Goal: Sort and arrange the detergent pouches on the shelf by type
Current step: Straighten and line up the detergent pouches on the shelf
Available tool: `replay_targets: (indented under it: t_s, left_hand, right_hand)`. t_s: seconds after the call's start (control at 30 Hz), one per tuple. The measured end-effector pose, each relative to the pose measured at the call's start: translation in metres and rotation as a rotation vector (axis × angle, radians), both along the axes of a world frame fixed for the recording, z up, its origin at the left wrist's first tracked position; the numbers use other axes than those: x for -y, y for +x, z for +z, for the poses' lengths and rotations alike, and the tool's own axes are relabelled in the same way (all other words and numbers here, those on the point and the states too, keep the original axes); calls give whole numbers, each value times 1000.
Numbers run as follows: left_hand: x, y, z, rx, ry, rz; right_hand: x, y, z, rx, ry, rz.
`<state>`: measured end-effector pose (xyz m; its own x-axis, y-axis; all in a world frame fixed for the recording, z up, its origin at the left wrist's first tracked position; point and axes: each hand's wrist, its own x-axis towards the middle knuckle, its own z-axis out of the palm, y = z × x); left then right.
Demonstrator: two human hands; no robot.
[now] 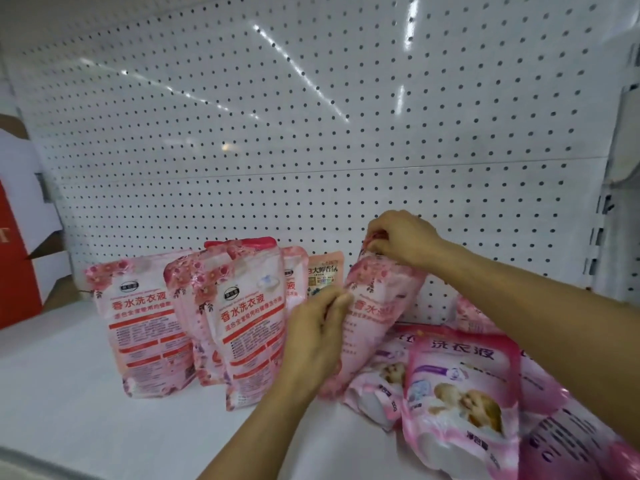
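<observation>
Both hands [313, 336] grip floral pouch [377, 306].

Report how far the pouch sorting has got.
Done: several floral pouches stand upright at the left. In hand: left hand and right hand hold another floral pouch. Left: baby-picture pouches lie heaped at the right.

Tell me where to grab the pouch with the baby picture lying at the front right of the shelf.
Judging by its pose, take the baby pouch by its flat top edge near the big lettering, coming from above and the right. It lies tilted on other pouches with that edge raised, while the bulging bottom would likely slip from a grip.
</observation>
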<state>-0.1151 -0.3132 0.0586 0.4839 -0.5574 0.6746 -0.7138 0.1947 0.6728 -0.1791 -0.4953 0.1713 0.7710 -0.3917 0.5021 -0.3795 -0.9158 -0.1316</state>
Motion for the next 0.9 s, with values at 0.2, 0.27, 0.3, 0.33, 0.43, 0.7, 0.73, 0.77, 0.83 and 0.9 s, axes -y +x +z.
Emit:
replay_targets:
  t_s: [0.2,0.27,0.3,0.33,0.43,0.7,0.73,0.77,0.83,0.9]
  left_hand:
    - [-21,18,-2,-317,-131,41]
    - [-24,24,-9,-397,-152,79]
    - [-26,26,-11,-430,-154,90]
    - [-30,25,-12,-435,-142,101]
    - [-53,15,-16,-146,-128,245]
    - [-99,48,-24,-175,-29,533]
    - [-100,50,-23,-242,-3,463]
    - [-101,54,-21,-285,-26,421]
    - [-104,64,-18,-329,-90,405]
    - [-110,73,-16,-365,-134,414]
  right_hand:
    - [-29,-16,3,214,578,399]
    - [-45,-24,-3,68,639,486]
    - [-48,-25,-6,-16,588,489]
    - [-51,-23,-8,-53,533,476]
    - [-56,-15,-10,-2,474,451]
    - [-68,11,-19,136,375,392]
    - [-69,15,-20,144,350,381]
    - [-70,18,-22,156,329,372]
    - [-74,24,-26,210,318,361]
    - [-78,29,-33,278,345,347]
